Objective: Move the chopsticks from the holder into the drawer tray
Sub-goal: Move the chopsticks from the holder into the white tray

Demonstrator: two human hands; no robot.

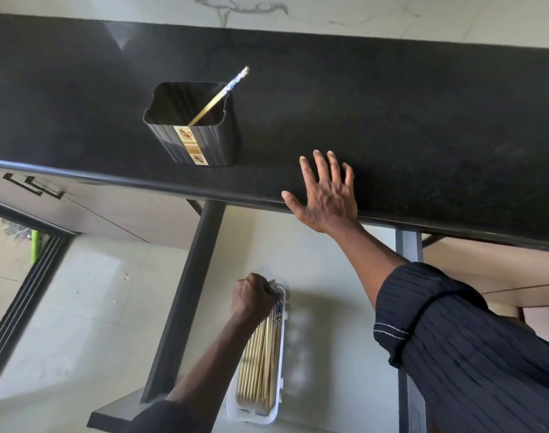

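A black ribbed square holder (192, 126) with a gold label stands on the dark stone countertop (392, 120), one pale wooden chopstick (218, 96) with a blue patterned top leaning inside. Below, the left hand (254, 296) is clenched around the bundle of pale chopsticks (260, 367), too packed to count, in the white plastic tray (282, 354), apparently in a drawer. The right hand (324, 195) rests flat, fingers spread, empty.

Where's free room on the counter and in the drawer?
Counter is bare right of the holder, beyond the open right hand near its front edge; also bare left of the holder. In the drawer, floor right of the white tray is free. The tray itself is crowded with chopsticks, the left hand gripping their ends.
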